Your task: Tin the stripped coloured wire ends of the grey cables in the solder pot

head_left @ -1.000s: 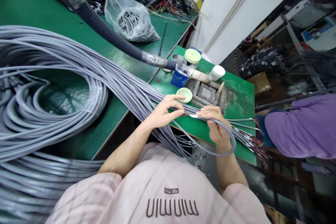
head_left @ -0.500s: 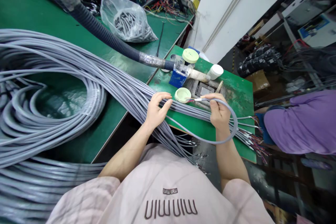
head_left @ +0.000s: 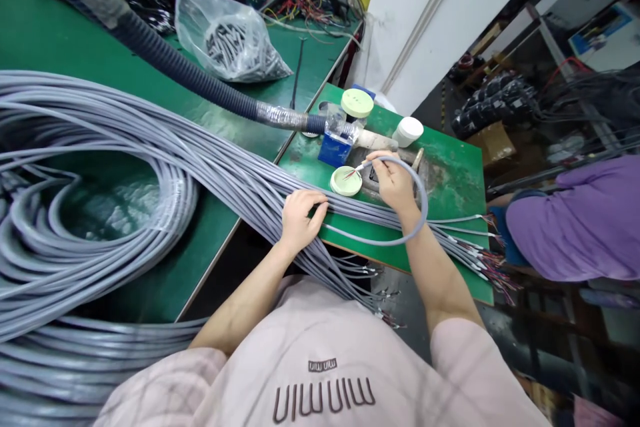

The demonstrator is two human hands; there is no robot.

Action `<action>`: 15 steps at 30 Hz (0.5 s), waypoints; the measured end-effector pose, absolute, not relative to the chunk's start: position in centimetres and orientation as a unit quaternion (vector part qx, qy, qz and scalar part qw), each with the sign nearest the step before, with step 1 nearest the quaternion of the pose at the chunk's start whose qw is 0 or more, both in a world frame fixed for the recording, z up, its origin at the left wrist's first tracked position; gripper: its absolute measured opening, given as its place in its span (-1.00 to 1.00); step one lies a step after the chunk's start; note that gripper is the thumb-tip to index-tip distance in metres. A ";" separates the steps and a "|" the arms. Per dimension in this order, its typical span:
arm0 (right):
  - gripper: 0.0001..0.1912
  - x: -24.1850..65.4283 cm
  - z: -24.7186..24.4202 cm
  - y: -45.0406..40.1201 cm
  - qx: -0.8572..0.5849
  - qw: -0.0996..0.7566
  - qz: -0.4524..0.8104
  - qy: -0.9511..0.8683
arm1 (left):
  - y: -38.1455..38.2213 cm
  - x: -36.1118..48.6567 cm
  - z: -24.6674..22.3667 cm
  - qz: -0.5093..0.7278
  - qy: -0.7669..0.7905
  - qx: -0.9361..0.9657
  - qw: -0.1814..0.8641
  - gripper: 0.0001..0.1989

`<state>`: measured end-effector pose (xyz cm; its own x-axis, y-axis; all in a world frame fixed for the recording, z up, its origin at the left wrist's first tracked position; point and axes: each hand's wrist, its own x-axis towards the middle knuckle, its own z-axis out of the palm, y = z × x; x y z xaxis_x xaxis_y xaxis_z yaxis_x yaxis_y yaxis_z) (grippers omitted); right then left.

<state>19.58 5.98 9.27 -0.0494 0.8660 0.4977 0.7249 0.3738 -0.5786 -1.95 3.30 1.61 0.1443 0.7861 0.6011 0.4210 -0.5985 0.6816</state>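
Observation:
Near its end, a grey cable (head_left: 423, 203) is pinched in my right hand (head_left: 394, 181), and the rest of it loops round past the wrist. Its thin bare-ended wires (head_left: 351, 173) point down into a shallow pale green lid (head_left: 341, 189); whether they touch the bottom I cannot tell. My left hand (head_left: 301, 219) lies on the bundle of grey cables (head_left: 240, 160), thumb apart from the fingers. Part of the bundle passes under my right forearm, and its stripped ends (head_left: 487, 260) spread out at the right.
A ribbed hose (head_left: 200, 83) crosses above the bench to a blue box (head_left: 336, 148). Behind the lid stand a pale green-topped jar (head_left: 357, 103) and a white jar (head_left: 409, 131). A clear bag (head_left: 233, 40) of short pieces sits farther back. Someone in a purple top (head_left: 575, 220) is at the right.
My right hand has moved left and away from me, bringing the cable's wire ends over the lid. My left hand stays on the bundle. The view has shifted slightly.

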 end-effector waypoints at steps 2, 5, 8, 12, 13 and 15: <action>-0.71 19.3 9.1 6.4 -0.560 0.387 0.075 -0.729 | 3.3 -1.9 1.7 0.501 0.414 0.739 0.179 -0.92; -0.68 19.2 8.8 6.9 -0.577 0.348 0.063 -0.736 | 3.2 -1.9 1.8 0.495 0.415 0.743 0.177 -0.92; -0.68 19.2 8.5 7.3 -0.583 0.322 0.055 -0.744 | 3.2 -1.9 1.9 0.488 0.414 0.748 0.178 -0.92; -0.69 19.1 8.3 7.7 -0.585 0.308 0.040 -0.749 | 3.2 -1.8 1.9 0.482 0.415 0.750 0.183 -0.91; -0.69 19.1 8.3 7.8 -0.586 0.304 0.036 -0.750 | 3.2 -1.8 1.9 0.479 0.417 0.749 0.186 -0.91; -0.70 19.0 8.3 7.9 -0.585 0.293 0.033 -0.756 | 3.1 -1.7 1.9 0.474 0.422 0.749 0.191 -0.90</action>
